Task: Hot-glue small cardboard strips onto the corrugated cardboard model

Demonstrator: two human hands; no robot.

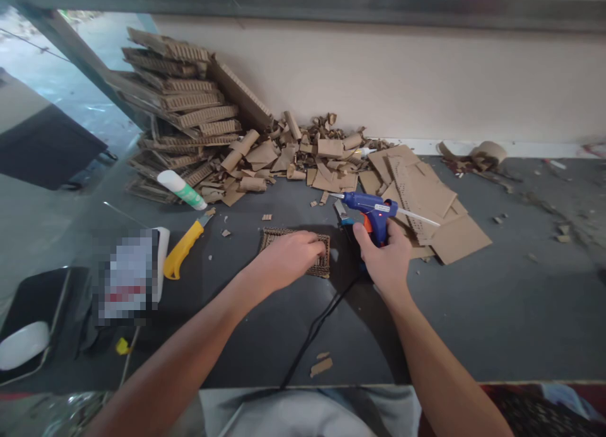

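My left hand lies over a small square corrugated cardboard piece with raised layered edges. Its fingers are curled together at the piece's right side, and the fingertips are partly hidden. To the right, my right hand is closed round the handle of a blue hot glue gun. The gun's nozzle points left, a clear glue stick juts from its back, and a small red light glows on its body. A black cord runs towards the table's front edge. Behind the trigger side lies a blue-handled cutter.
Stacked corrugated cardboard panels rise at back left, beside a heap of scraps. Flat cardboard sheets lie right. A glue tube, yellow utility knife, phone-like black slab and white mouse-shaped object are left.
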